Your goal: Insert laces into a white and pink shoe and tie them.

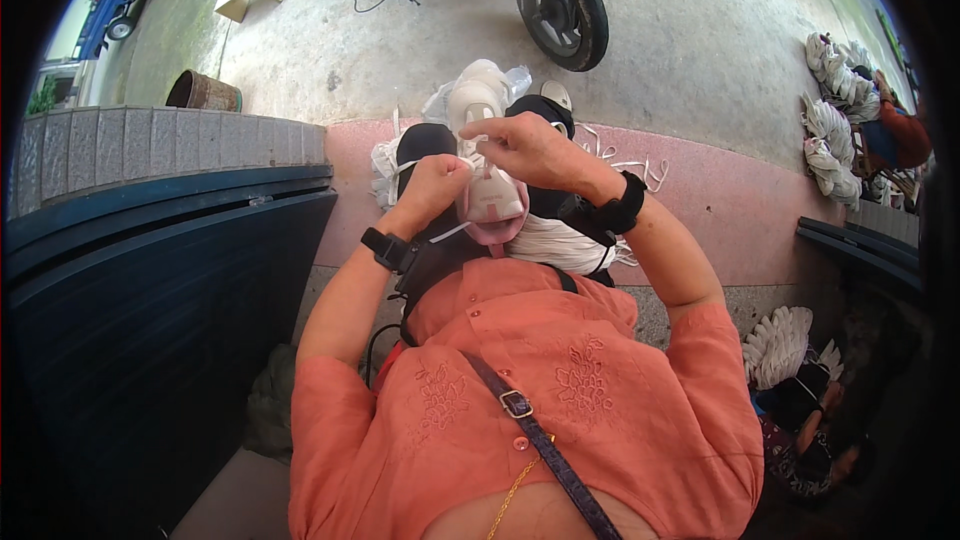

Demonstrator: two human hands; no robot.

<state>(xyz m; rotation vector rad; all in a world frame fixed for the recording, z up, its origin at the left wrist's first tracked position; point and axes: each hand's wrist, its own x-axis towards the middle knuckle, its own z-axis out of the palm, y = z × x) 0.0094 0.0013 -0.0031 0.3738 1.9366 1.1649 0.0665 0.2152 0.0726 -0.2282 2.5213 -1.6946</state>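
Note:
A white and pink shoe [497,202] rests between my knees, its heel toward me and its toe pointing away. My left hand [437,187] is closed at the left side of the lacing, and a strand of white shoelace [408,166] sticks out beside it. Over the shoe's eyelets, my right hand [535,152] bends its fingers inward, the index finger and thumb closing at the laces. The fingertips of both hands partly hide the lacing. Just beyond the toe lies another pale shoe [482,90] with clear plastic [518,80] about it.
Bundles of white laces [560,243] lie by my right leg, with loose strands [640,170] on the pink floor. Dark door panels [150,270] flank me on the left. Ahead stand a red motorbike's front wheel [562,15] and a rusty bucket [205,92]. People sit at right beside lace bundles [828,130].

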